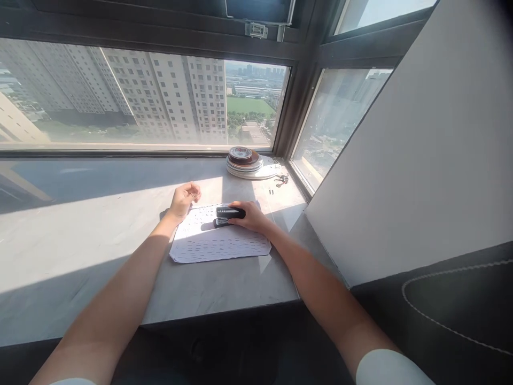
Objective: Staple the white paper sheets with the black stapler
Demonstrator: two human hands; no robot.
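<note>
A black stapler is held in my right hand, its jaws apart and pointing left over the paper. My fingers wrap its rear end from the right side. Beneath it lie sheets of white paper with lines of dark writing or print, seemingly a small stack with uneven edges. At the upper left corner of the sheets is my left hand, fingers loosely curled and apart from the thumb, with nothing visible in them. Whether this hand touches the paper I cannot tell.
A stack of plates with a small patterned dish on top stands by the window corner. Keys and two small dark strips lie to its right. The grey stone sill ends at a front edge; a white wall slants up at right.
</note>
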